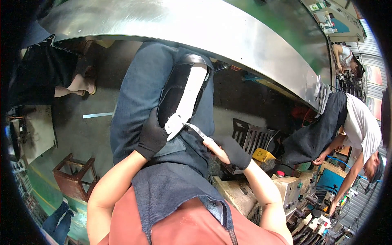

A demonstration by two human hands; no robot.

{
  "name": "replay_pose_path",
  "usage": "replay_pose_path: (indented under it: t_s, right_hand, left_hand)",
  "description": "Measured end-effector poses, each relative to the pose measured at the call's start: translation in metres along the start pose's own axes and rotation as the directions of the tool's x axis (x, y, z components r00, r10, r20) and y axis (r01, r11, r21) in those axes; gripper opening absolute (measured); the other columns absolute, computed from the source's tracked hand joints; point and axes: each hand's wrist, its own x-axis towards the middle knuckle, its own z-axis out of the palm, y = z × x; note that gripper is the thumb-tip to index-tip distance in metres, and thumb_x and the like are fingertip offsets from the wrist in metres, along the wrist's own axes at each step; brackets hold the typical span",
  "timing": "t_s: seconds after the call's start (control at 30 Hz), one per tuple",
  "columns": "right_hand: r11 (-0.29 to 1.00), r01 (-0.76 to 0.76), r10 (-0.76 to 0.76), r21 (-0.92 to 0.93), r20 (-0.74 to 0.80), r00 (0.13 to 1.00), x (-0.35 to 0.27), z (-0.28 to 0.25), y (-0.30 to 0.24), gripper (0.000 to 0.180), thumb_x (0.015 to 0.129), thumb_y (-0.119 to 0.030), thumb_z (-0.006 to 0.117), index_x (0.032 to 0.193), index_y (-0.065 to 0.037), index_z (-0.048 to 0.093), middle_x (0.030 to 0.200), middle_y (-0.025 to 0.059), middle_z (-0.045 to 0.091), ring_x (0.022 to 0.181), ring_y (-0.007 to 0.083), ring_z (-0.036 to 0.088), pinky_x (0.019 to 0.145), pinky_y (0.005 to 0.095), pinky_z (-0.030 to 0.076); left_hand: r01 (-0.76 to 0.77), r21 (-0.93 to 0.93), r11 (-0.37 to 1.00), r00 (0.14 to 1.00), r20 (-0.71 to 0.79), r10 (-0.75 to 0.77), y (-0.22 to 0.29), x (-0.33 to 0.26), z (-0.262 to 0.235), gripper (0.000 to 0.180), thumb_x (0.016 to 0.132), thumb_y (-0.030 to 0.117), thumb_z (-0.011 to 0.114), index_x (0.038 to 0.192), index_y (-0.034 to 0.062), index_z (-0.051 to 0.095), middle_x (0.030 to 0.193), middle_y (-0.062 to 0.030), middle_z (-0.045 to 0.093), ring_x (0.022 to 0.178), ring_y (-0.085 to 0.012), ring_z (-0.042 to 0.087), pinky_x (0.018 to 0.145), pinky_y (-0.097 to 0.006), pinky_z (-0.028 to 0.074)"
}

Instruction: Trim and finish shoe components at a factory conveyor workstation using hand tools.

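Note:
A black shoe upper lies lengthwise across my lap, its toe pointing away from me and its underside up. Down its middle runs a white insole strip, with crumpled white material at the heel end. My left hand, in a black glove, is closed around the heel end from the left. In my right hand, partly gloved with bare fingertips, is a slim curved metal tool. The tool's tip reaches the white material at the heel; its exact kind is unclear.
A long metal bench runs just beyond my knees. At right are a black plastic crate, a yellow block and a machine box. A co-worker bends over machinery there. A wooden stool stands at left.

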Motion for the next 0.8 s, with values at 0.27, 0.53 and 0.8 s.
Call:
replay_pose_path:
  t_s: [0.27, 0.53, 0.8]
  right_hand:
    - [0.779, 0.613, -0.620, -0.131, -0.308, 0.722, 0.028, -0.009, -0.042, 0.028, 0.098, -0.025, 0.059, 0.083, -0.001, 0.056, 0.065, 0.0130, 0.047, 0.057, 0.0244, 0.045, 0.056, 0.0362, 0.038]
    - [0.901, 0.420, -0.423, -0.106, -0.427, 0.799, 0.051, 0.023, -0.016, 0.028, 0.096, -0.031, 0.060, 0.087, -0.004, 0.062, 0.074, 0.0183, 0.060, 0.065, 0.0353, 0.058, 0.060, 0.0405, 0.043]
    - [0.894, 0.442, -0.447, -0.074, -0.206, 0.870, -0.017, 0.011, -0.008, 0.024, 0.092, -0.016, 0.063, 0.075, -0.001, 0.058, 0.067, 0.0124, 0.052, 0.059, 0.0277, 0.051, 0.056, 0.0369, 0.040]
  left_hand:
    - [0.008, -0.016, 1.000, 0.999, 0.035, -0.008, 0.017, -0.005, -0.003, 0.074, 0.082, 0.037, 0.078, 0.134, -0.0024, 0.044, 0.118, -0.0247, 0.063, 0.110, -0.0321, 0.064, 0.092, -0.039, 0.050]
    - [-0.023, -0.026, 0.999, 0.997, 0.077, 0.025, -0.001, -0.008, -0.008, 0.093, 0.071, 0.041, 0.086, 0.140, -0.0002, 0.039, 0.125, -0.0244, 0.059, 0.119, -0.0330, 0.059, 0.097, -0.039, 0.048]
    - [-0.317, 0.457, 0.831, 0.915, 0.377, 0.142, 0.119, 0.021, -0.171, 0.080, 0.068, 0.031, 0.089, 0.133, 0.0040, 0.050, 0.115, -0.0202, 0.065, 0.106, -0.0291, 0.065, 0.093, -0.039, 0.050]
